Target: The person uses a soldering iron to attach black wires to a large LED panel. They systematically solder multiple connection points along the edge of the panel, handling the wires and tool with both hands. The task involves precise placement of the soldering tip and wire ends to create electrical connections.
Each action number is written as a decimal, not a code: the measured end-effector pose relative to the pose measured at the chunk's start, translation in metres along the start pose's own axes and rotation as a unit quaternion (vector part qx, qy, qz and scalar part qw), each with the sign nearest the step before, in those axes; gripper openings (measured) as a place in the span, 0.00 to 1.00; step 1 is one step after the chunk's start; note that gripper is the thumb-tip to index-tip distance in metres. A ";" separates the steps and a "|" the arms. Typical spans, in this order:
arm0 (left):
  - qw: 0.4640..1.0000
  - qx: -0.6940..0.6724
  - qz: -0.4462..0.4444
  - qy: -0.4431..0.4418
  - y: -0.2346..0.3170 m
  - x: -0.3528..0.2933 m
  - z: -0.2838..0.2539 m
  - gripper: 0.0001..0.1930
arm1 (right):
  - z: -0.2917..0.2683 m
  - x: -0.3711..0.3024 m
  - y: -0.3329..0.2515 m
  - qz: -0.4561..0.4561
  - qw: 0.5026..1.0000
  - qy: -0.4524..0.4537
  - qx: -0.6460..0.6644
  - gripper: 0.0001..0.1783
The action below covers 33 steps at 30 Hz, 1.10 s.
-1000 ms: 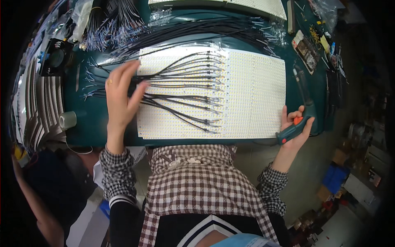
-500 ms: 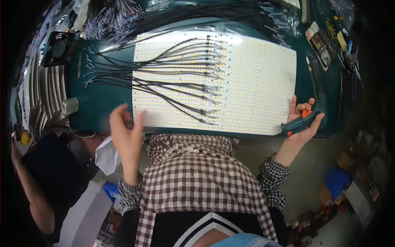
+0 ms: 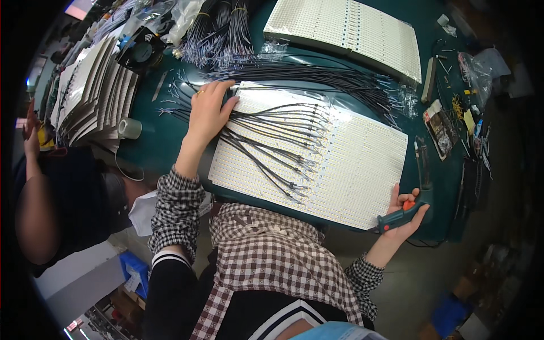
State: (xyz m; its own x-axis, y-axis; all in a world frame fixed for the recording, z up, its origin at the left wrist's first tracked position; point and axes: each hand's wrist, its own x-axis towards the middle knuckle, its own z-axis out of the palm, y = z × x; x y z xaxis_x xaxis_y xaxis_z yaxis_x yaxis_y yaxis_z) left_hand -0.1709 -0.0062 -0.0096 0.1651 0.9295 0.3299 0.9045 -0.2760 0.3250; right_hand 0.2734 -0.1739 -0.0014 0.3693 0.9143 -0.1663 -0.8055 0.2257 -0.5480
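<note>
A white LED panel (image 3: pixel 368 164) dotted with small yellow chips lies on the green table. Black cables (image 3: pixel 266 122) run in a row from its middle out past its left edge, with bare ends at the left. My left hand (image 3: pixel 209 110) is over the panel's far left corner, fingers stretched across the cables and thumb apart. It hides part of the corner and some cables. Near the panel's right front corner, my right hand (image 3: pixel 408 224) is wrapped round a dark green soldering gun (image 3: pixel 396 220) with an orange trigger. Its slim front end points away from me.
Behind the panel lies a bundle of loose black cables (image 3: pixel 317 73). A stack of panels (image 3: pixel 345 25) stands at the back. Folded white sheets (image 3: pixel 96 90), a tape roll (image 3: pixel 130 128) and a black fan (image 3: pixel 140 50) are at left. Another person's arm (image 3: pixel 37 198) shows far left.
My left hand has moved from in front of the panel's left side to its far left corner. The view has turned and shows more of the far table. The right hand keeps the soldering gun.
</note>
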 end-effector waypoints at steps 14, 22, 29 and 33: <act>0.945 -0.039 -0.321 -0.048 0.052 -0.118 -0.056 0.14 | 0.017 -0.013 -0.018 -0.042 0.993 0.041 -0.104 0.27; 0.795 -0.436 -0.419 -0.054 0.035 -0.145 -0.043 0.15 | 0.028 -0.013 -0.009 -0.062 0.980 0.051 -0.183 0.26; 0.437 -0.809 -0.380 0.103 0.094 -0.153 -0.039 0.26 | 0.017 -0.012 -0.010 -0.069 0.985 0.042 -0.150 0.26; 0.395 -0.837 -0.378 0.024 0.097 -0.168 -0.020 0.25 | 0.021 -0.014 -0.008 -0.073 0.984 0.030 -0.157 0.25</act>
State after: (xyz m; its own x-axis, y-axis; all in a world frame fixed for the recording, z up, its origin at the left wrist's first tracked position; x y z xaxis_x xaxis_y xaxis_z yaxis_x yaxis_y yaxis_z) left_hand -0.1189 -0.1938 -0.0158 0.0535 0.9067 -0.4184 -0.8455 0.2641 0.4641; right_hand 0.2650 -0.1814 0.0229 0.5049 0.8561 -0.1102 -0.5623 0.2294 -0.7944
